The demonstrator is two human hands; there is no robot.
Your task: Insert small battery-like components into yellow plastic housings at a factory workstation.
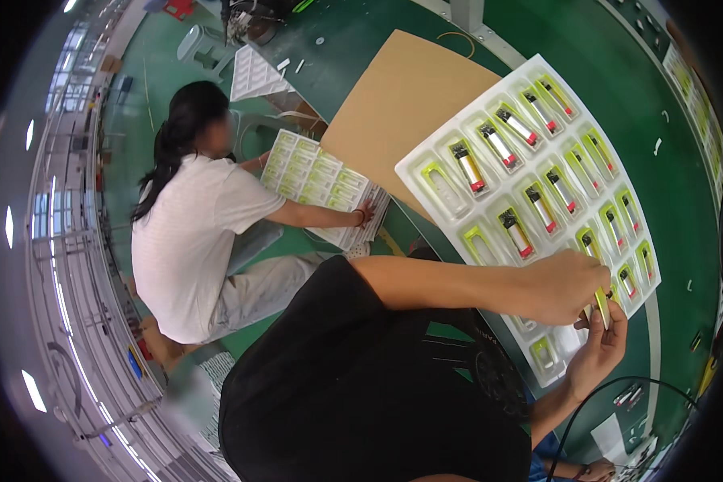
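At the frame's right, the left hand [566, 285] and right hand [598, 353] both pinch a lime-green piece [602, 307] in their fingertips, above a white tray [496, 202] whose compartments hold red-ended cylinders [498, 146] in green casings.

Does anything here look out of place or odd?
Slightly: small white scraps lie loose on the green surface right of the white tray. Also, two green casings at the tray's left edge show no red-ended cylinder, unlike the casings beside them.
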